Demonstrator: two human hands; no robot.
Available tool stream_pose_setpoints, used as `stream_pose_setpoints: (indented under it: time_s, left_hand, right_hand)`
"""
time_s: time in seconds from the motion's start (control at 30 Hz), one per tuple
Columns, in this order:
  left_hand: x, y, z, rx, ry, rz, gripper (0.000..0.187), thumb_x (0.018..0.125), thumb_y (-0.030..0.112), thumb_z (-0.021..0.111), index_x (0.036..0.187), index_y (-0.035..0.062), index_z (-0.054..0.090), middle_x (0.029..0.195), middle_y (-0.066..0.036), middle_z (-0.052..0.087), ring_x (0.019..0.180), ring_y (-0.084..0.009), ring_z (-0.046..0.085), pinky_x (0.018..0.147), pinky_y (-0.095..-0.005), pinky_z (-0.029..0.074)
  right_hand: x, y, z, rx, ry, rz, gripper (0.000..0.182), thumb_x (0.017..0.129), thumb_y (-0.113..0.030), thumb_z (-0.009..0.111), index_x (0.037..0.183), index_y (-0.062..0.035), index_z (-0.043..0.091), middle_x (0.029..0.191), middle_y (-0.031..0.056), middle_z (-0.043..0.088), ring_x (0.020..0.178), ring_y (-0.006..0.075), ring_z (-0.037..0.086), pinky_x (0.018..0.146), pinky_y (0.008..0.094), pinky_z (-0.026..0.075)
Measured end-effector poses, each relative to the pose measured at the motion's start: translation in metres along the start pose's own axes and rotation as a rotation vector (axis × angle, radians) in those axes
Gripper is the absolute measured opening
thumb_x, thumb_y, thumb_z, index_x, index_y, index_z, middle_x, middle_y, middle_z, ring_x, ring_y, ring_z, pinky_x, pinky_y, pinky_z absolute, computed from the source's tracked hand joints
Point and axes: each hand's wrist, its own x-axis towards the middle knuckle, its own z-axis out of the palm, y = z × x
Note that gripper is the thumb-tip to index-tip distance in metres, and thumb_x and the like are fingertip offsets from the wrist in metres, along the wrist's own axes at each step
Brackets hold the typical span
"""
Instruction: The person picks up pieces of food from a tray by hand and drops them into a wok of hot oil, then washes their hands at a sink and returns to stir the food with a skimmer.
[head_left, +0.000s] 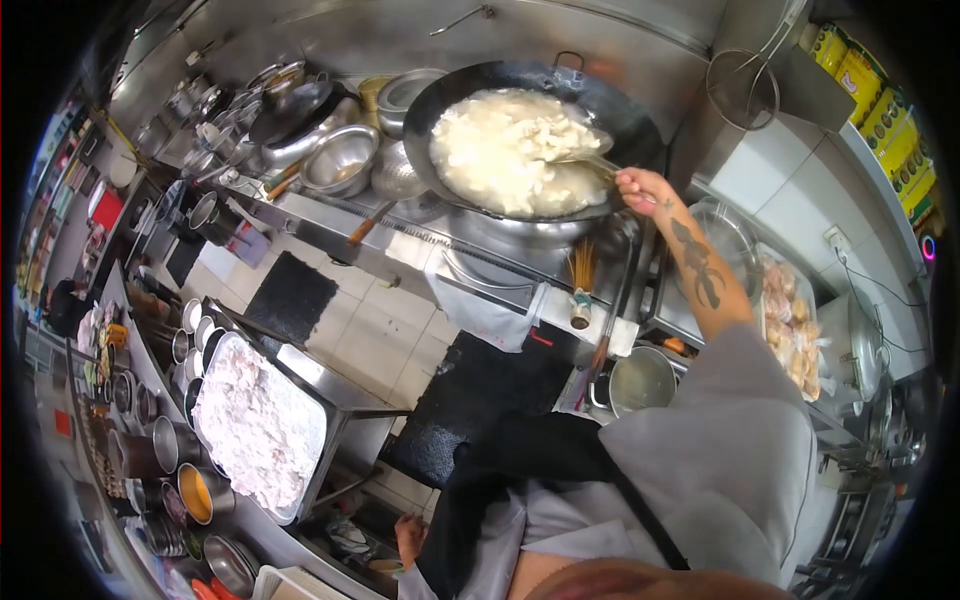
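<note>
A large dark wok stands on the stove, holding pale chunks of food in cloudy liquid. My right hand is closed round the handle of a metal ladle at the wok's right side, and the ladle's head rests among the pieces. Low in the view, beside my apron, my left hand hangs away from the stove. Its fingers look curled, but they are small and partly hidden, so what they hold, if anything, does not show.
Metal bowls and a wooden-handled strainer sit left of the wok. A bamboo brush stands at the stove's front. A tray of pale raw food lies lower left. Bagged food and a pot are on the right.
</note>
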Motion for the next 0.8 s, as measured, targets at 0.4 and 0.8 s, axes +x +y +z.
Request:
stream_pose_setpoints:
  time_s: [0.4, 0.8]
  left_hand:
    - [0.009, 0.044, 0.007, 0.077, -0.067, 0.016, 0.046, 0.080, 0.005, 0.059, 0.122, -0.0046, 0.041, 0.063, -0.007, 0.051, 0.045, -0.0148, 0.048, 0.041, -0.0266, 0.037]
    - [0.071, 0.022, -0.014, 0.306, -0.226, 0.007, 0.048, 0.079, 0.007, 0.059, 0.123, -0.0027, 0.043, 0.072, -0.005, 0.056, 0.062, -0.0157, 0.055, 0.057, -0.0294, 0.044]
  right_hand:
    - [-0.056, -0.009, -0.013, -0.485, 0.412, 0.014, 0.014, 0.085, -0.005, 0.043, 0.071, -0.0067, 0.044, 0.055, 0.0027, 0.045, 0.038, 0.0080, 0.036, 0.030, 0.0228, 0.023]
    - [-0.113, 0.016, 0.031, -0.514, 0.574, -0.200, 0.008, 0.085, -0.005, 0.045, 0.081, -0.0104, 0.041, 0.057, 0.0040, 0.049, 0.037, 0.0099, 0.042, 0.027, 0.0229, 0.025]
